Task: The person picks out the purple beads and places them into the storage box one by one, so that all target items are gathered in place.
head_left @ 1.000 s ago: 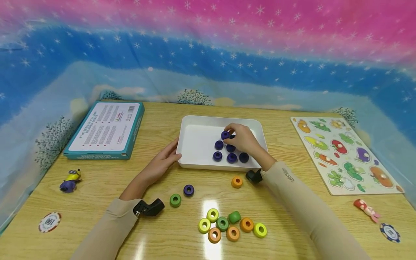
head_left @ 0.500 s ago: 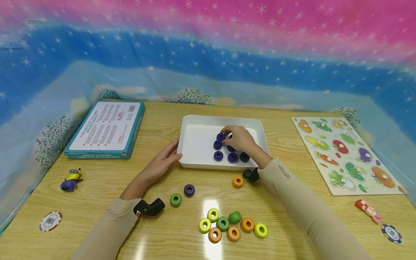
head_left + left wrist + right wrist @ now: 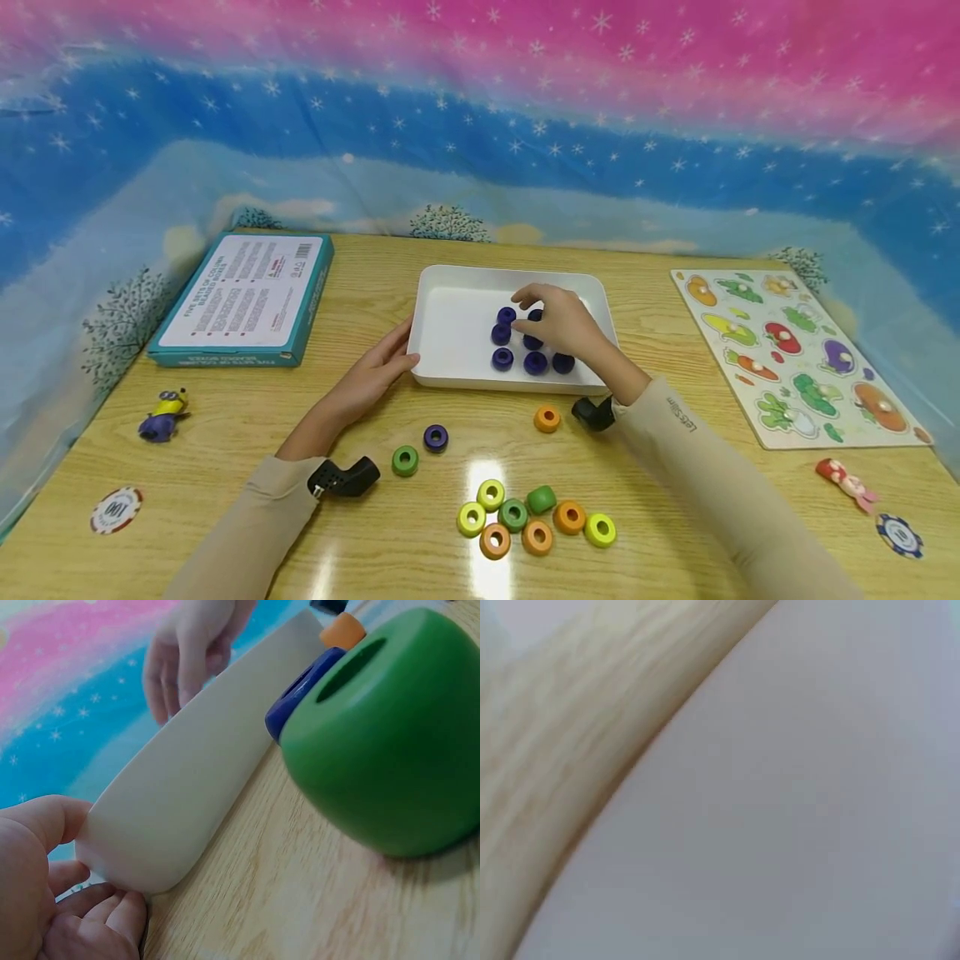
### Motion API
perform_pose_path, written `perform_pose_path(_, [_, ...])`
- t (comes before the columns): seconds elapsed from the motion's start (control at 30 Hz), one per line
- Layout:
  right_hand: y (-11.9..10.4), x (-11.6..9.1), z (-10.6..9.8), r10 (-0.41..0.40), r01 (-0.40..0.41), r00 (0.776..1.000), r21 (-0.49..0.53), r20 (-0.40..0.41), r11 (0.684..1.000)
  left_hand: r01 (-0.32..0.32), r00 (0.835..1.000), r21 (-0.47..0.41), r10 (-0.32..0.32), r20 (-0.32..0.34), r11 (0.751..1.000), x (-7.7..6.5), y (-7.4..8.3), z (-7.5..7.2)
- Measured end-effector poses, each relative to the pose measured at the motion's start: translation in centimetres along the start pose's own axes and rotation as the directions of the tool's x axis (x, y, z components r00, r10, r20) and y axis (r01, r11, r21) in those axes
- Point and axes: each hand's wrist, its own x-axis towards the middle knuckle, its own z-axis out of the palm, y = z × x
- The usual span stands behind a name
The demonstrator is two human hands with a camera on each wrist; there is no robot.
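Note:
A white tray [image 3: 453, 321] lies on the table, several dark purple beads [image 3: 535, 362] grouped in its right half. My left hand [image 3: 375, 367] holds its left end; in the left wrist view, the thumb meets the rim and fingers curl at the bottom edge. Over the beads is my right hand [image 3: 564, 321], thumb and index finger spread, with nothing visible between them. Just left of those fingertips sits one purple bead [image 3: 506, 316], apart from them. The right hand partly covers other beads. Only the tray's blurred white side [image 3: 780, 787] and some table fill the right wrist view.
In front of the tray lie a purple bead [image 3: 436, 438], a green bead [image 3: 405, 461], an orange bead [image 3: 547, 418] and a mixed cluster with a yellow bead [image 3: 491, 495]. A teal box [image 3: 240, 292], puzzle board [image 3: 795, 358], minion figure [image 3: 163, 417] and poker chips [image 3: 116, 510] flank them.
My right hand has set a purple bead down at the top of the left column, then let go and drawn slightly back to the right. The left hand stays on the tray.

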Motion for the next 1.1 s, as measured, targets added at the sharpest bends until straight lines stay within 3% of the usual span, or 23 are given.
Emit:
perform_pose_path(0.1, [-1.1,-0.8,0.0,-0.169,0.166,0.984,0.051,0.052,0.985,-0.002,1.0,-0.002,0.002,0.002,1.0,-0.1,0.0,-0.1])
perform_pose_path(0.27, [-3.1,-2.0,0.6,-0.409,0.386,0.889,0.141,0.206,0.911,-0.013,1.0,-0.011,0.013,0.011,1.0,-0.1,0.1,-0.2])
perform_pose_path(0.5, [-5.3,-2.6,2.3,-0.538,0.497,0.738,0.211,0.407,0.842,-0.012,1.0,-0.011,0.012,0.018,1.0,-0.1,0.2,-0.1])
perform_pose_path(0.63, [-6.1,-2.4,3.5,-0.551,0.527,0.675,0.202,0.491,0.826,-0.008,1.0,-0.003,0.008,0.017,1.0,-0.1,0.3,-0.1])
perform_pose_path(0.8, [-6.7,-2.2,4.7,-0.537,0.562,0.642,0.14,0.546,0.815,-0.003,1.0,-0.006,0.003,0.017,1.0,0.0,0.3,-0.1])
perform_pose_path(0.93, [-7.1,-2.2,5.4,-0.526,0.601,0.631,0.069,0.57,0.797,-0.003,1.0,-0.017,0.004,0.025,1.0,0.0,0.3,-0.1])
perform_pose_path(1.1, [-7.3,-2.3,5.7,-0.529,0.612,0.623,0.063,0.576,0.788,-0.001,1.0,-0.012,0.002,0.014,1.0,0.0,0.2,0.0])
